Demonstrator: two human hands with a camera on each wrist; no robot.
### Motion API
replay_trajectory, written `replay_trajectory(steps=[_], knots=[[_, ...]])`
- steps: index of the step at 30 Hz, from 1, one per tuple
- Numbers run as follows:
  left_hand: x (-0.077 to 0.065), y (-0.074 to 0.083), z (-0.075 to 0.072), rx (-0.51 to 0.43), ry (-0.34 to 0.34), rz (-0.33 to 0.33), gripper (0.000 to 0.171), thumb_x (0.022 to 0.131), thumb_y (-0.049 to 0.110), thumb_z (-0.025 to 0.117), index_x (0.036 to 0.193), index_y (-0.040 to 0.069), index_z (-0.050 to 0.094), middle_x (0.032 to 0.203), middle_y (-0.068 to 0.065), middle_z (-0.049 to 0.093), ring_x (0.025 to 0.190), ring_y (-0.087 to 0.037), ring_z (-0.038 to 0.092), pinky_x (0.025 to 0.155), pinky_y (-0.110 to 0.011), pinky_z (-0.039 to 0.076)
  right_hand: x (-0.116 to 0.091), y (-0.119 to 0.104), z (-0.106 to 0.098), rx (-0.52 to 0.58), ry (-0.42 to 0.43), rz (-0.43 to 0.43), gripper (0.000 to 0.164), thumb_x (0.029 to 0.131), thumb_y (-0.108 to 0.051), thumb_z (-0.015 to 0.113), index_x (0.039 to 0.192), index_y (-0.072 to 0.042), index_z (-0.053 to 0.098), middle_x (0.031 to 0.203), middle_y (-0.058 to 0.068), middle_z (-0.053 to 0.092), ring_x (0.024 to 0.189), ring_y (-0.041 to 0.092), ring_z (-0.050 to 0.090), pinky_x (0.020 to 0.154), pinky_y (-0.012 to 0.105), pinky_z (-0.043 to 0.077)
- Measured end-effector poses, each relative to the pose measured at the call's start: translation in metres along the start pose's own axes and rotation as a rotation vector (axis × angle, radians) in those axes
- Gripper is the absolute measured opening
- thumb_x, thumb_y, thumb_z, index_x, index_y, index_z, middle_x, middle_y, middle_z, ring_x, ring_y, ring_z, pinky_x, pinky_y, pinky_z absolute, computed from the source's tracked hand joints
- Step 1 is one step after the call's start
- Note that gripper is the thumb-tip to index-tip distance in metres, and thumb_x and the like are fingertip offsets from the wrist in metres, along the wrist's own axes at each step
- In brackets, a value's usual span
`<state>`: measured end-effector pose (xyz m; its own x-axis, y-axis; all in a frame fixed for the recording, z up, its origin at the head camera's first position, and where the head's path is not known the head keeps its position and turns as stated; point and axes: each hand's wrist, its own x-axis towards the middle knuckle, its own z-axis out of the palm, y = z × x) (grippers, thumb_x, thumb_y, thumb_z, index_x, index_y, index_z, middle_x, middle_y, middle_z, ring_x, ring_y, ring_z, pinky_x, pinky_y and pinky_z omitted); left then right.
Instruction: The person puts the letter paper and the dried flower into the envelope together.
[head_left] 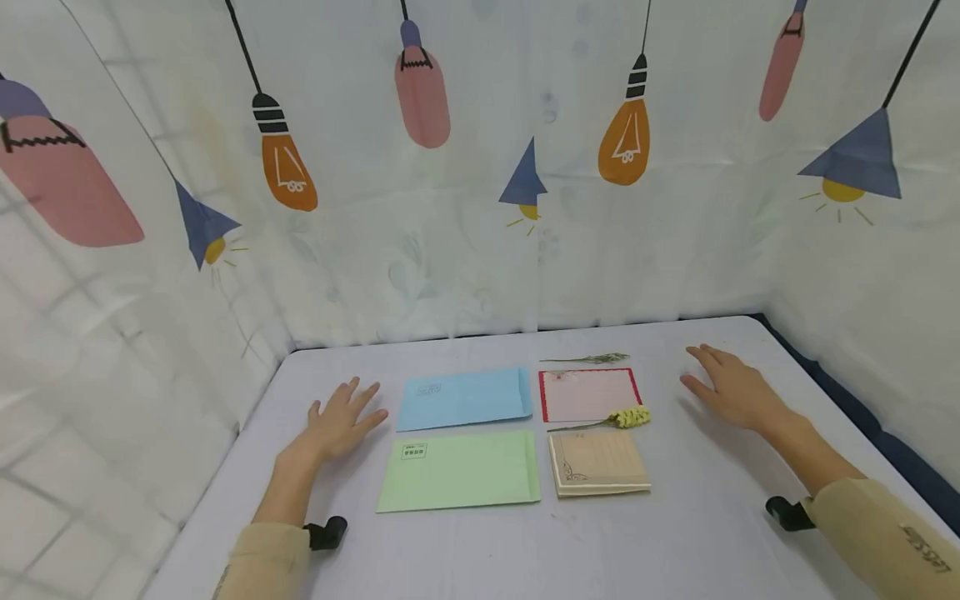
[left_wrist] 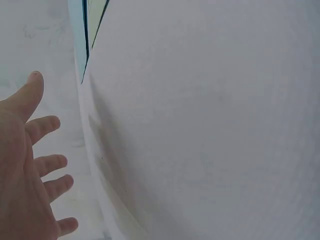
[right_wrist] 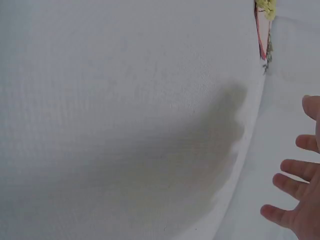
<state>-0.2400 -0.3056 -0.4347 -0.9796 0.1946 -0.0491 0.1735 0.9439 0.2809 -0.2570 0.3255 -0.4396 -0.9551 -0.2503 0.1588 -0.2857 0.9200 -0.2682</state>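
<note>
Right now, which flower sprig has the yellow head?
The near sprig, along the near edge of the red-bordered card: its head is thick and yellow. The far sprig, beyond the card, is thin and greenish.

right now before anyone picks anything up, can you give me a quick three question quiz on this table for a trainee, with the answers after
1. In the head view, which thing lies just to the right of the green envelope?

2. True or false: the left hand is gripping the blue envelope.

3. Fill in the blank: the flower at the near edge of the red-bordered card has a ____ head.

Key:
1. The beige paper stack.
2. False; its fingers are spread and it holds nothing.
3. Yellow.
</note>
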Motion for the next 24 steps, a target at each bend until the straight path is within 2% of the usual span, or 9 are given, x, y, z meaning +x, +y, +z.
replay_trajectory(steps=[5,11,20,24], knots=[[0.002,0.011,0.0,-0.012,0.042,0.052,0.07,0.105,0.054,0.049,0.157,0.007,0.042,0.162,-0.03,0.025,0.148,-0.051,0.021,0.109,-0.078,0.007,0.001,-0.007,0.0,0.086,0.057,-0.015,0.058,0.108,-0.034,0.055,0.147,0.007,0.044,0.146,0.036,0.043,0.133,0.056,0.04,0.106,0.07,0.033],[0.006,0.019,0.002,-0.003,0.06,0.095,0.067,0.106,0.052,0.05,0.156,0.009,0.044,0.161,-0.029,0.028,0.146,-0.051,0.024,0.109,-0.078,0.008,0.001,-0.014,0.004,0.154,0.032,-0.01,0.056,0.108,-0.034,0.055,0.146,0.006,0.047,0.145,0.034,0.046,0.135,0.053,0.04,0.108,0.069,0.032],[0.007,0.031,0.008,0.049,0.041,0.153,0.066,0.105,0.055,0.049,0.157,0.013,0.045,0.16,-0.025,0.032,0.145,-0.049,0.029,0.109,-0.078,0.012,-0.002,-0.03,0.014,0.249,0.023,-0.077,0.051,0.107,-0.03,0.058,0.142,0.006,0.052,0.142,0.028,0.052,0.135,0.048,0.044,0.108,0.066,0.035],[0.005,0.041,0.008,0.047,0.037,0.191,0.066,0.105,0.055,0.049,0.156,0.013,0.046,0.159,-0.025,0.033,0.145,-0.049,0.03,0.108,-0.078,0.012,-0.002,-0.041,0.018,0.284,0.034,-0.114,0.047,0.105,-0.024,0.062,0.14,0.005,0.054,0.139,0.025,0.057,0.129,0.045,0.051,0.104,0.064,0.041]])
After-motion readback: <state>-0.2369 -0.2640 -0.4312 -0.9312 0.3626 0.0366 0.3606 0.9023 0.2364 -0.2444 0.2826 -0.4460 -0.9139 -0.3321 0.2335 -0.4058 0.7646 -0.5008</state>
